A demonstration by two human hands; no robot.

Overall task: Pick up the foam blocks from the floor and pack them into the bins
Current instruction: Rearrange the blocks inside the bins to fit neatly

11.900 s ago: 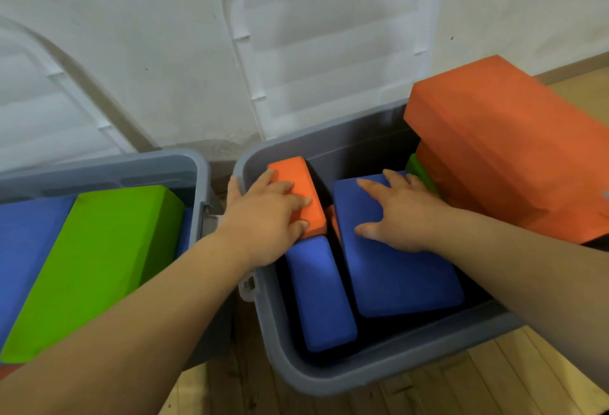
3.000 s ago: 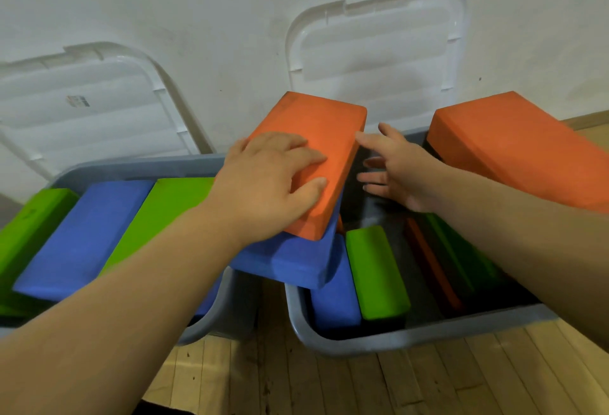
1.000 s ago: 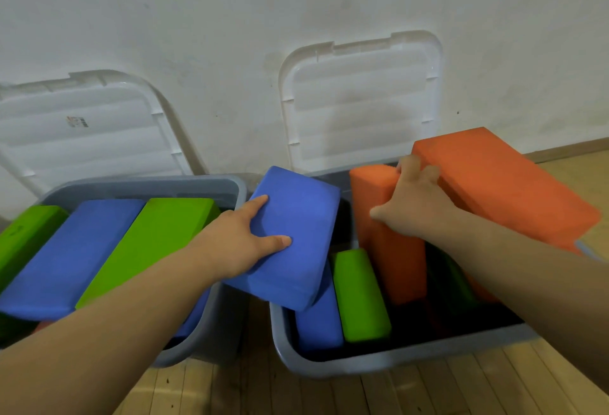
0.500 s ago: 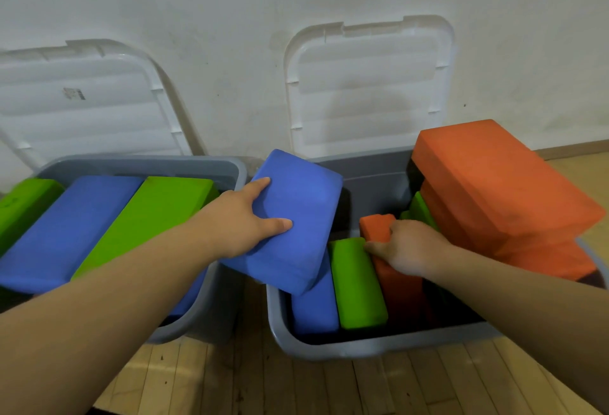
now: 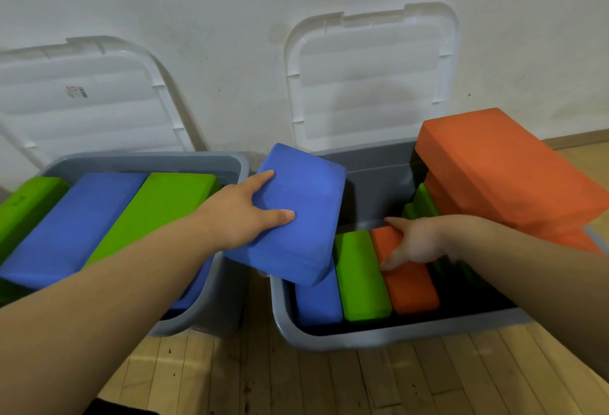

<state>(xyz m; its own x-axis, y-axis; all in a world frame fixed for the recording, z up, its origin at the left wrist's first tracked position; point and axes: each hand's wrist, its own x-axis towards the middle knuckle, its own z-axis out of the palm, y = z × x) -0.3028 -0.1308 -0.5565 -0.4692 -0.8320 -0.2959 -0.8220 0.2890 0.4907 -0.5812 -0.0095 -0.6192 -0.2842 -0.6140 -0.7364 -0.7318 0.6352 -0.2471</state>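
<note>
Left grip (image 5: 244,213) grasps the blue foam block (image 5: 303,190): thumb flat on its top face, forefinger along the far left edge, remaining fingers hidden beneath. This block is held tilted above the gap between the left bin (image 5: 148,159) and the right bin (image 5: 395,335), its low corner over the right bin. It is probably being kept clear while a slot is prepared.

Right grip (image 5: 418,240) grasps the far end of the small orange block (image 5: 412,286), thumb and forefinger visible on it. This block stands on edge inside the right bin, touching the green block (image 5: 362,279), which in turn touches a blue block on edge (image 5: 318,299). Edge-on stowage appears chosen to fit more blocks per row.

Two large orange blocks (image 5: 504,167) rest stacked across the right bin's far right rim, not yet seated. The left bin carries green and blue blocks laid side by side and looks nearly full.

Visibility limits:
- The right grip is motion-blurred; finger placement on the far side cannot be confirmed.
- Green blocks (image 5: 425,200) behind the right wrist are partly covered; their count is unclear.
- The right bin's floor is in shadow.
- No blocks show on the wooden floor (image 5: 296,381) in view.
</note>
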